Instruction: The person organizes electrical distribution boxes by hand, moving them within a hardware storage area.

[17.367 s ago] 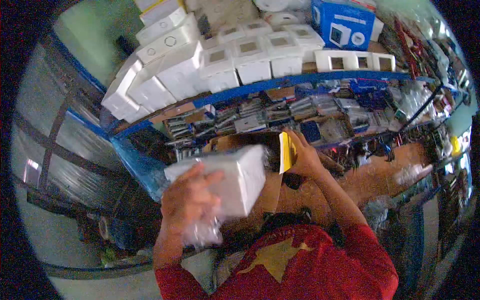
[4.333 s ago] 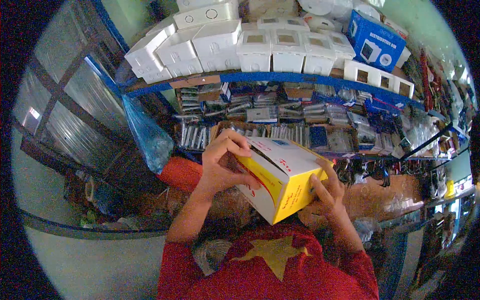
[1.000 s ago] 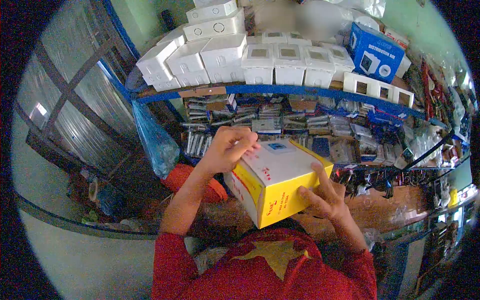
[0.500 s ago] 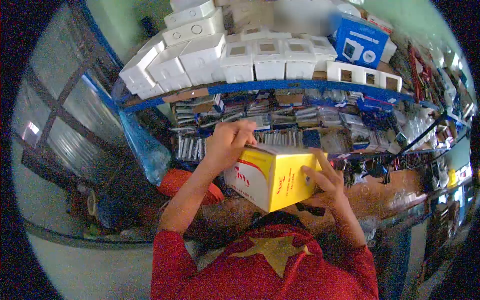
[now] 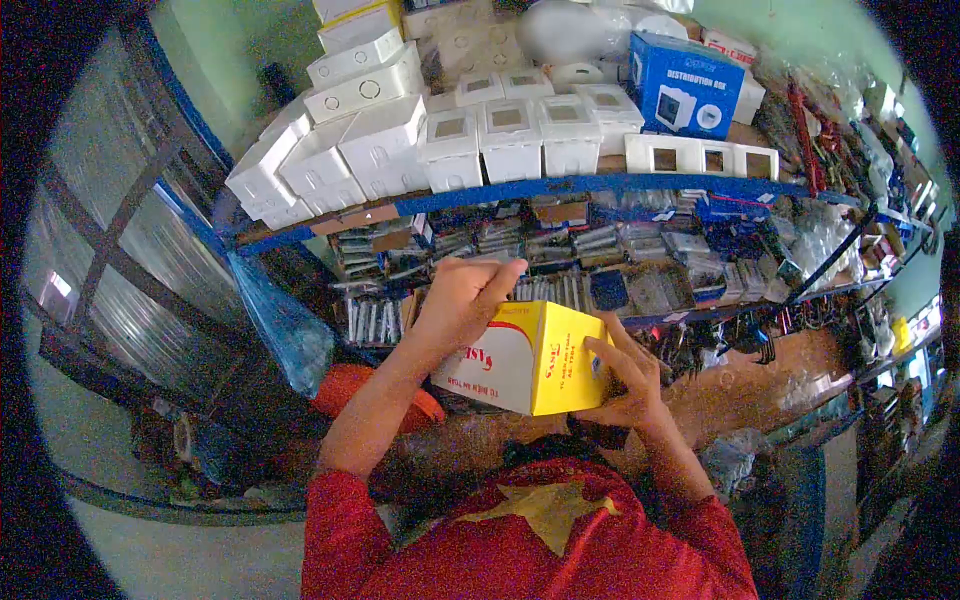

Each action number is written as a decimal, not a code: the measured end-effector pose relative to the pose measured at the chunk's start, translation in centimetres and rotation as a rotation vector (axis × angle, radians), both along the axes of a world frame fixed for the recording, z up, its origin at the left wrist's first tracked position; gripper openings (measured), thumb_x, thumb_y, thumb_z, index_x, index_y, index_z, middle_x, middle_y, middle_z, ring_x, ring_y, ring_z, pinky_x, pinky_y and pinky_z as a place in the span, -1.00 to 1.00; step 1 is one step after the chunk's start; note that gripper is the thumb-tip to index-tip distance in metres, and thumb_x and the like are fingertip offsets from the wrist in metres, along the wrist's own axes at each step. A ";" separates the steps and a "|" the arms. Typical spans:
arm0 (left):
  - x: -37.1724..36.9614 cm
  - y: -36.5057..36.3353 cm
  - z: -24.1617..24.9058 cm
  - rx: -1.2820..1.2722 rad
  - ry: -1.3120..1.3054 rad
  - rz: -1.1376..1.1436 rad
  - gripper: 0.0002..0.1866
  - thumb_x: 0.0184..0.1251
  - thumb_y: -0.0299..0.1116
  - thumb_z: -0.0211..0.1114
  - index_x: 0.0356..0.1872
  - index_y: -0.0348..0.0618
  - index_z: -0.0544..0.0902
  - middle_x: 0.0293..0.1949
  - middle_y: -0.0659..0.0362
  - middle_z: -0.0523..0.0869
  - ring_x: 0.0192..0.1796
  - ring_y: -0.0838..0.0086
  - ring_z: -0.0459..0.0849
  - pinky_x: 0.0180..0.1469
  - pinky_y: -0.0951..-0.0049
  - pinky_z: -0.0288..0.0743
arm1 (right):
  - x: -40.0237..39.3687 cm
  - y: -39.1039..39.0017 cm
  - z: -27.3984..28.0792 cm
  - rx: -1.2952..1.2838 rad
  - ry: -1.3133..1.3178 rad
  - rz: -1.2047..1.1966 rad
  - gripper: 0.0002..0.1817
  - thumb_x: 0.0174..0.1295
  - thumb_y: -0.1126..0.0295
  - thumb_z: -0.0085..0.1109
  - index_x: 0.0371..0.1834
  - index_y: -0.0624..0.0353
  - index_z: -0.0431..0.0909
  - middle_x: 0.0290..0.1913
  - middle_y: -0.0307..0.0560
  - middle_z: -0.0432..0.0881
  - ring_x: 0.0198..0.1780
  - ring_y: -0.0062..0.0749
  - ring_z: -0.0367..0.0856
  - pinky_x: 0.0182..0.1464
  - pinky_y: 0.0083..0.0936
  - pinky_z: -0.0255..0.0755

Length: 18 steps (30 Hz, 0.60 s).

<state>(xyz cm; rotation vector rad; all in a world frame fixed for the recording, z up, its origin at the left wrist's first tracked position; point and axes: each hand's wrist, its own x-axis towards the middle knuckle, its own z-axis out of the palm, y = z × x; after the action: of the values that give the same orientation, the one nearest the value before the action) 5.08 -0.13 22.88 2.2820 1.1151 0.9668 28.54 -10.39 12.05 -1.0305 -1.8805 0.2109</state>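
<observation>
A yellow and white cardboard box with red lettering is held up, tilted, in front of my chest. My right hand grips its right side, thumb and fingers spread over the yellow face and lower edge. Above the box's upper left edge, my left hand is closed, with thumb and fingers pressed together. What those fingers pinch, if anything, is hidden from this angle. The far side and the top of the box cannot be fully seen.
A blue-edged shelf carries white plastic boxes and a blue distribution box carton. Lower shelves hold rows of small packaged parts. An orange-red object and a blue plastic bag are at left.
The box has turned and levelled a little, its yellow top edge now showing more. My left hand has lifted slightly off the top edge. The view has shifted, bringing the lower shelves lower.
</observation>
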 end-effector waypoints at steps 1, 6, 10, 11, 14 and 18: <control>0.2 0.1 0.3 0.055 0.035 -0.019 -0.45 0.41 -0.04 0.06 -0.66 -0.33 0.50 -0.66 -0.10 0.49 -0.56 0.02 0.51 -0.42 0.20 0.38 | -0.1 0.3 -0.3 -0.002 0.047 0.017 -0.01 -0.52 0.13 0.63 0.23 -0.04 0.47 0.32 0.31 0.33 0.24 0.08 0.47 0.09 -0.28 0.49; -0.3 2.9 0.1 -0.238 0.107 -0.125 -0.46 0.44 0.03 0.02 -0.48 -0.28 0.64 -0.53 0.05 0.67 -0.47 0.28 0.66 -0.32 0.30 0.49 | 0.6 0.8 -0.6 -0.080 0.213 0.054 -0.03 -0.47 0.17 0.64 0.22 0.04 0.46 0.31 0.31 0.35 0.28 0.01 0.44 0.22 -0.29 0.37; -3.2 4.9 0.7 -0.528 -0.238 -0.557 -0.46 0.43 0.10 0.02 -0.05 -0.23 0.63 -0.17 0.13 0.73 -0.14 0.38 0.69 -0.06 0.33 0.54 | 0.9 0.6 -2.5 -0.260 0.576 0.120 0.02 -0.51 0.22 0.68 0.20 0.26 0.43 0.21 0.21 0.48 0.21 -0.12 0.50 0.24 -0.29 0.36; -4.3 5.1 1.2 -0.571 -0.176 -0.697 -0.34 0.32 0.19 0.11 0.15 -0.22 0.51 0.13 0.03 0.58 0.18 0.28 0.54 0.21 0.25 0.39 | 1.1 0.6 -2.6 -0.373 0.753 0.187 0.03 -0.53 0.23 0.68 0.19 0.29 0.42 0.18 0.18 0.50 0.18 -0.13 0.52 0.23 -0.29 0.37; -2.6 1.9 0.0 -0.505 -0.376 -0.793 -0.20 0.14 0.26 0.27 0.22 -0.22 0.46 0.28 -0.02 0.42 0.37 0.26 0.32 0.37 0.21 0.17 | 2.3 1.2 -8.3 -0.598 1.051 0.313 0.02 -0.45 0.22 0.62 0.23 0.32 0.36 0.09 0.10 0.56 0.07 -0.17 0.59 0.18 -0.24 0.43; 1.6 -1.3 -2.7 -0.373 -0.620 -0.636 -0.08 -0.01 0.09 0.46 0.30 -0.21 0.26 0.33 -0.07 0.34 0.41 0.17 0.23 0.42 0.19 0.06 | 1.5 1.8 -13.6 -0.725 1.415 0.532 -0.15 -0.12 0.13 0.43 0.27 0.26 0.32 0.12 0.10 0.54 0.07 -0.12 0.58 0.17 -0.17 0.45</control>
<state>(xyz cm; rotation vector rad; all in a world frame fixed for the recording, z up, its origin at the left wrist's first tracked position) 6.67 -1.40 20.19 1.6708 0.2451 0.9819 30.03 -8.62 -1.54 -0.4520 -0.6574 1.5508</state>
